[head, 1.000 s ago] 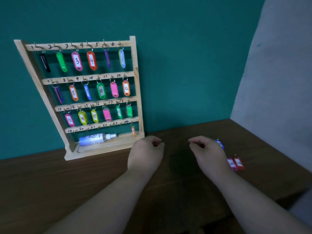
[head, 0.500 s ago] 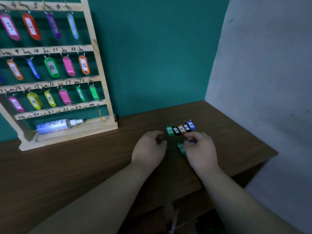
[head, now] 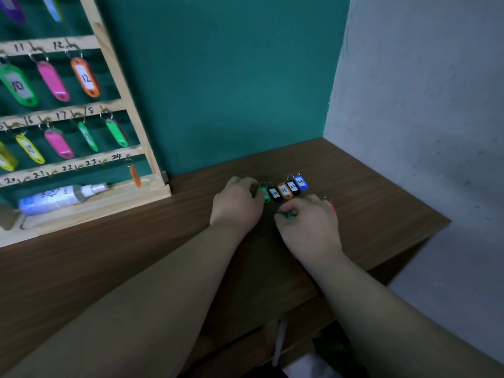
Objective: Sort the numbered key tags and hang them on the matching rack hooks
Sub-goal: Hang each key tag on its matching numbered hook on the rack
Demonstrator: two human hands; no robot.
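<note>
Five key tags lie in a row on the wooden table point(head: 381, 203): green point(head: 265, 195), black 20 point(head: 275, 193), orange 21 point(head: 284, 190), black 22 point(head: 293, 186), blue 23 point(head: 300, 182). My left hand point(head: 237, 207) is curled, its fingertips pinching the green tag at the row's left end. My right hand point(head: 309, 223) is curled just in front of the row and pinches another green tag point(head: 287, 214). A red tag point(head: 332, 207) peeks out behind it. The wooden rack point(head: 114, 77) stands at the left with coloured tags hanging. Hook 24 holds an orange tag point(head: 134, 174); hooks 20 to 23 carry nothing.
A white tube point(head: 60, 199) lies on the rack's base. A teal wall is behind the table and a grey wall closes the right side. The table's front edge runs diagonally just right of my right forearm.
The view has swung right and down toward the tags. My left hand moved forward onto the green end tag. My right hand stays curled over the second green tag.
</note>
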